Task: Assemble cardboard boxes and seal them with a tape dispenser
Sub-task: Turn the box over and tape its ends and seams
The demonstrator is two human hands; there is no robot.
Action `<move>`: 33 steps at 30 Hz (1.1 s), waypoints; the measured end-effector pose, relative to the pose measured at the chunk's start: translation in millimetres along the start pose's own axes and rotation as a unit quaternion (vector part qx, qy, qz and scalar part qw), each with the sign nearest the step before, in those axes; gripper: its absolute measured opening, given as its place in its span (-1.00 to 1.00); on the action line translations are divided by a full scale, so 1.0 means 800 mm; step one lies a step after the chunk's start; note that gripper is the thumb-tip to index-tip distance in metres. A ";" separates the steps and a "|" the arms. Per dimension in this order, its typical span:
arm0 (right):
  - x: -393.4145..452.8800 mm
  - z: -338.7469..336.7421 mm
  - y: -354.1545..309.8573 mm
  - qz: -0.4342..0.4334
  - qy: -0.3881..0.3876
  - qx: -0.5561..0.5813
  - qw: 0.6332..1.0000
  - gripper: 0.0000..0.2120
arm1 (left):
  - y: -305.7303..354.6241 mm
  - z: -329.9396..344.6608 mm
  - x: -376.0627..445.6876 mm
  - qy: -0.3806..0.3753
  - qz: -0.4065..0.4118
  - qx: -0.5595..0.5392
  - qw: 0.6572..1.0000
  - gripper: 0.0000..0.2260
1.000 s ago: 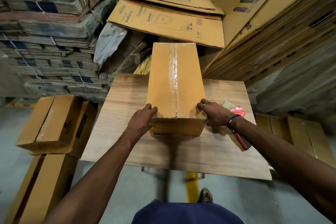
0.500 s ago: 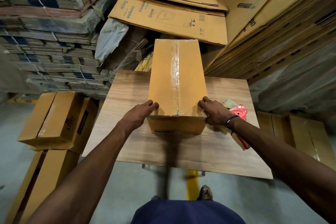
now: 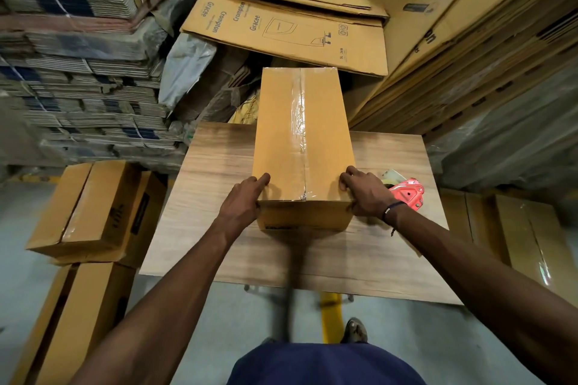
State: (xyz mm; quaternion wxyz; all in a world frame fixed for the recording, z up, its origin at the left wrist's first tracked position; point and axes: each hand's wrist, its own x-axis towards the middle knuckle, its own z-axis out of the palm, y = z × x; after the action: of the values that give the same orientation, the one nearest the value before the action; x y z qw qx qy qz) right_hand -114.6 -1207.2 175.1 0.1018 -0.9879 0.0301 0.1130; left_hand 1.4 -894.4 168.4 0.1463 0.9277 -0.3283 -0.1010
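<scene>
A long brown cardboard box [image 3: 275, 134] lies on the wooden table [image 3: 212, 166], its top seam covered by a strip of clear tape. My left hand [image 3: 242, 200] grips the box's near left corner. My right hand [image 3: 364, 194] grips the near right corner. A red tape dispenser [image 3: 406, 192] lies on the table just right of my right hand, partly hidden by my wrist.
Taped boxes [image 3: 90, 209] are stacked on the floor at the left, and more [image 3: 528, 234] lie at the right. Flat printed cartons [image 3: 281, 28] lean behind the table. Bundled flat cardboard [image 3: 72, 72] is piled high at the left. My foot [image 3: 355, 330] stands under the table edge.
Both hands have stayed on the box's near corners. The box has shifted slightly away from me, and the view has tilted a little.
</scene>
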 end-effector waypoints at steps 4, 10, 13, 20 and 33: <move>0.001 0.002 -0.003 0.012 0.007 0.009 1.000 -0.46 | 0.007 0.009 -0.001 0.020 -0.021 0.003 1.000 -0.44; 0.000 0.004 -0.009 0.025 0.008 0.002 1.000 -0.46 | 0.020 0.012 -0.006 0.027 -0.058 0.009 0.998 -0.47; -0.002 0.004 -0.009 0.021 0.007 -0.006 1.000 -0.48 | 0.021 0.007 -0.008 -0.003 -0.055 0.010 0.998 -0.42; -0.006 0.006 -0.012 0.009 0.027 -0.043 0.999 -0.50 | 0.028 -0.003 -0.006 -0.016 -0.024 0.093 0.995 -0.42; -0.008 0.003 -0.020 0.192 0.033 0.033 0.980 -0.01 | 0.047 0.004 -0.009 0.068 -0.201 -0.071 0.975 0.01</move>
State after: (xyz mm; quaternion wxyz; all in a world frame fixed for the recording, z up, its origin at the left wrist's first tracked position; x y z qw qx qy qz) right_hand -120.0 -1191.1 177.7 0.1099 -0.9629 0.2267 0.0965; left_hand -26.8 -918.7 179.2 0.2100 0.9667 -0.1163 -0.0882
